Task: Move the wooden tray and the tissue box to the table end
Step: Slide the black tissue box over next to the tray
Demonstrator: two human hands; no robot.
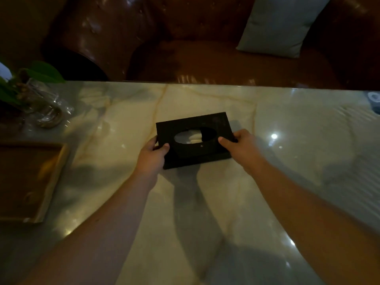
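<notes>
Tissue box [213,128]: black, flat, oval slot on top with white tissue showing. Sits mid-table on the marble table [298,151], slightly skewed, right end turned toward 1 o'clock. Cannot tell whether its base is touching the surface or just lifted; shadow beneath is dark.

Left hand [153,156] grips the box's short end at 9 o'clock: thumb on the top face, fingers [153,140] curled round the edge and under. Right hand [239,146] does the same at the 3 o'clock end, thumb pressed onto the top, the rest wrapped over the side. Both hands are closed, pinching the box between thumb and fingers.

Wooden tray [51,182]: at 9 o'clock from the box, well apart from it, against the left side of the view, pale rim, dark floor. It looks bare inside, though the light is poor. Beyond it, at 10 o'clock, a glass vase [44,108] with green leaves.

Step in hand, as I judge it: the box half of the task, grasp made, carry about to begin. The tray lies near what may be the table end, so the tray part may be done already; not certain.

Next move calls for a level two-handed lift or slide toward 9 o'clock, setting the box down just beside the tray while keeping off the vase.
</notes>
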